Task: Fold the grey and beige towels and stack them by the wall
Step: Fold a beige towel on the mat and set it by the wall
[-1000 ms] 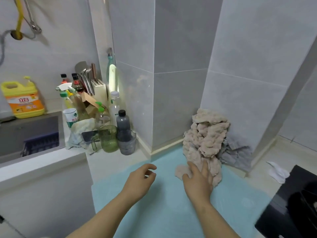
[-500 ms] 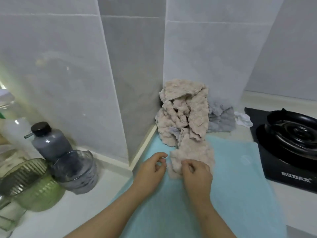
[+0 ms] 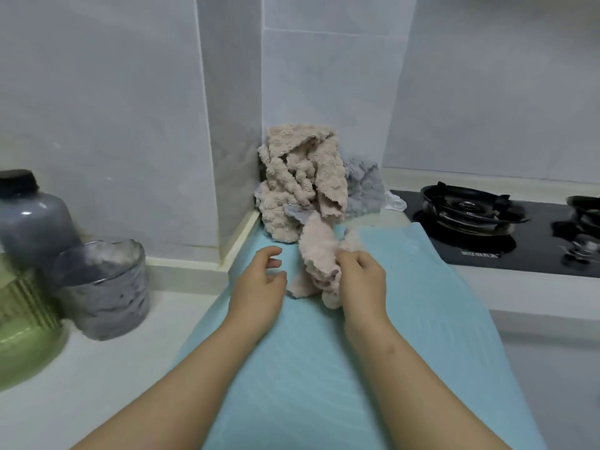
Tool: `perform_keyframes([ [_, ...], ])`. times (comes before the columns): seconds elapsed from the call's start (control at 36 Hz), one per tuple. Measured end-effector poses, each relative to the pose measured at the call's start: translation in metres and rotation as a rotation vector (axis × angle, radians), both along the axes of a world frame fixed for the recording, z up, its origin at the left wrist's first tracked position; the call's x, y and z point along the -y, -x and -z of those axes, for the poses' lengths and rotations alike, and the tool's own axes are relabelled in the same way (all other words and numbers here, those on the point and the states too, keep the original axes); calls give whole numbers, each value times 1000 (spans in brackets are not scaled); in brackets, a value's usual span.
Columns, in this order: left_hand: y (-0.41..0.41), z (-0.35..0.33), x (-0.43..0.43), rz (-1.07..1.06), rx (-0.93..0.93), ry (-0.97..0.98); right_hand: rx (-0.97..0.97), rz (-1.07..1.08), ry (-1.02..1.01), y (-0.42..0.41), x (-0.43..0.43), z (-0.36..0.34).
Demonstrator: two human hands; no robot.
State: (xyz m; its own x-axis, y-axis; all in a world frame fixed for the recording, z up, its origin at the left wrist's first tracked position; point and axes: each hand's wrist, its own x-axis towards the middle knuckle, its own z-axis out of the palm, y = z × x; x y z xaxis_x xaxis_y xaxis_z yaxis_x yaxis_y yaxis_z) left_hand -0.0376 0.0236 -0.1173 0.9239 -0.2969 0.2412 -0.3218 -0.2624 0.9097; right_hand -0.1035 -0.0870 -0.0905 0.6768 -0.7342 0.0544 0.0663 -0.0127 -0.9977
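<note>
The light blue mat (image 3: 324,368) lies flat on the countertop and serves as the reference here. At the mat's far left corner, where two tiled walls meet, a crumpled beige towel heap (image 3: 298,186) leans against the wall, and its lower part rests on the mat's far edge. The grey towel (image 3: 363,190) is bunched just beyond the mat's far edge, touching the right side of the heap; a small grey fold also shows under the heap's near side. A loose beige towel length (image 3: 316,251) runs from the heap onto the far part of the mat. Whether it is a separate piece cannot be told. The right hand (image 3: 360,277) is over the far part of the mat, fingers curled around the near end of this length, which is gathered in the grip. The left hand (image 3: 259,284) is over the mat just left of that end, fingers loosely curled and holding nothing; contact with the fabric cannot be told. Right of the mat sits a black gas hob (image 3: 487,235). Left of the mat stand a grey cup (image 3: 104,287), a grey bottle (image 3: 32,219) and a green container (image 3: 22,323).
</note>
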Motion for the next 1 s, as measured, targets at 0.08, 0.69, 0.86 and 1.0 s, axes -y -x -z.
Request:
perform_keyframes([
  [0.08, 3, 3, -1, 106, 34, -100, 17, -42, -122, 6, -9, 0],
  [0.69, 8, -5, -6, 76, -29, 83, -146, -108, 439, 32, 10, 18],
  [0.86, 7, -28, -13, 160, -578, 708, -231, -194, 525, 32, 5, 13],
  [1.0, 8, -25, -15, 177, -494, 641, -356, -197, 731, 37, -2, 14],
])
